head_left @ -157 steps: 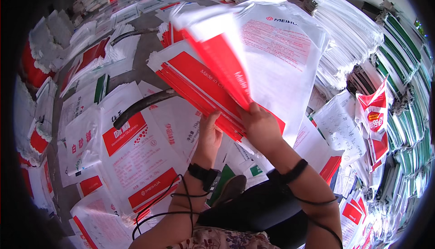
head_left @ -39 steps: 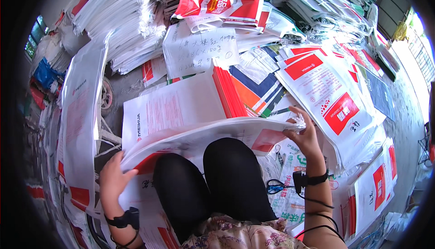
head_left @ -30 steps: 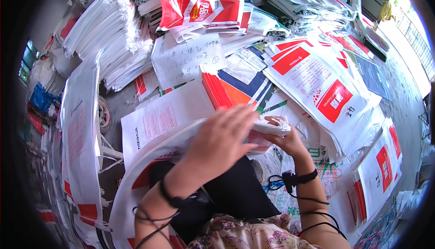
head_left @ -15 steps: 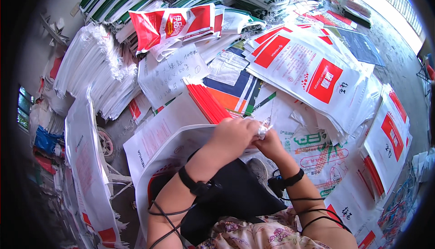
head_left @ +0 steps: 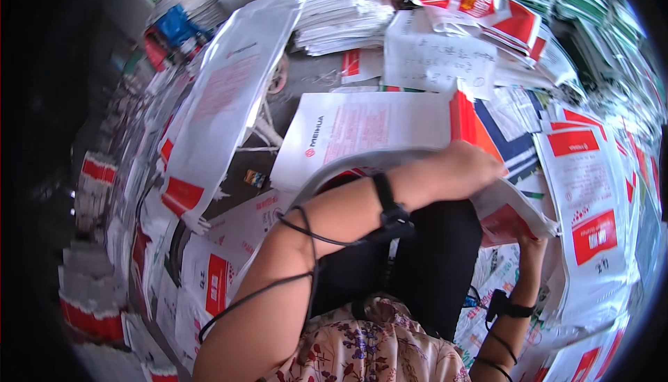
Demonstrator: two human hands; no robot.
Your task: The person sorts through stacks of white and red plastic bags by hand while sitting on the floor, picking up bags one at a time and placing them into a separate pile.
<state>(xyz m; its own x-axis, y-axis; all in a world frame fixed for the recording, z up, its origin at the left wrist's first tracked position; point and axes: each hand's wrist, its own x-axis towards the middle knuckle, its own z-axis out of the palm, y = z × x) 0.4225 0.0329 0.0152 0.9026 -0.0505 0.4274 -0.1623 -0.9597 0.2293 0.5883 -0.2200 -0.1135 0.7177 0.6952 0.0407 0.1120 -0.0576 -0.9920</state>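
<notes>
A white woven sack with red printing (head_left: 511,216) curves across my knees. My left hand (head_left: 472,172) lies at its upper edge, beside the red-edged side of the white sacks (head_left: 467,123). Motion smears the left fingers, so their grip does not show clearly. Lower and to the right, my right hand (head_left: 533,244) is closed on the sack's corner, stretching that end away from the left hand. The flat white sacks with pale red print (head_left: 372,121) reach out to the left beyond my left forearm.
A long white sack (head_left: 223,97) stands propped on the left, near a metal frame (head_left: 263,131). Sack stacks (head_left: 334,10) rise at the back. A handwritten white sheet (head_left: 438,58) lies ahead. Red-and-white sacks (head_left: 583,194) are piled at right. Black cables loop round both forearms.
My hands were together at a crumpled whitish bit; now they are apart, the right one lower and farther right on the sack's corner. The view has turned toward the left.
</notes>
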